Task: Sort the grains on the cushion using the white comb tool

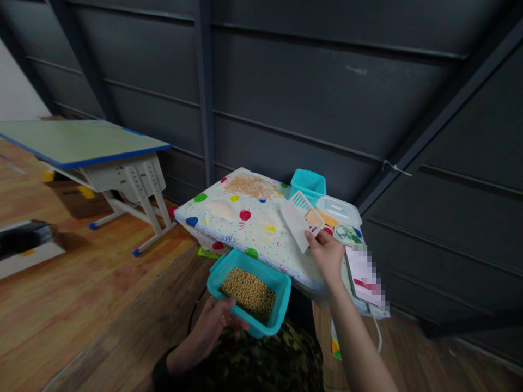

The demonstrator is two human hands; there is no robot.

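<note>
My left hand (pixel 214 321) grips the near left rim of a teal plastic tub (pixel 281 294), thumb over the edge. Round yellowish beans, probably soybeans (pixel 247 291), cover the tub's bottom. The tub hangs at the table's front edge, above my lap. Over the table's right part, my right hand (pixel 327 250) pinches a white slotted plastic piece (pixel 310 212) together with a flat white card-like sheet (pixel 295 222). Whether these two are joined, I cannot tell. On the patterned tablecloth (pixel 261 239) lie a spread of tan grains (pixel 251 186) and a pale, fine-grained patch (pixel 223 209).
A second teal tub (pixel 308 182) stands at the table's back right, near the dark panelled wall (pixel 327 81). Beside it are a clear lid (pixel 339 209), a round green-patterned item (pixel 347 235) and a phone-like device (pixel 363 275) with a cable. Another desk (pixel 81 141) stands left.
</note>
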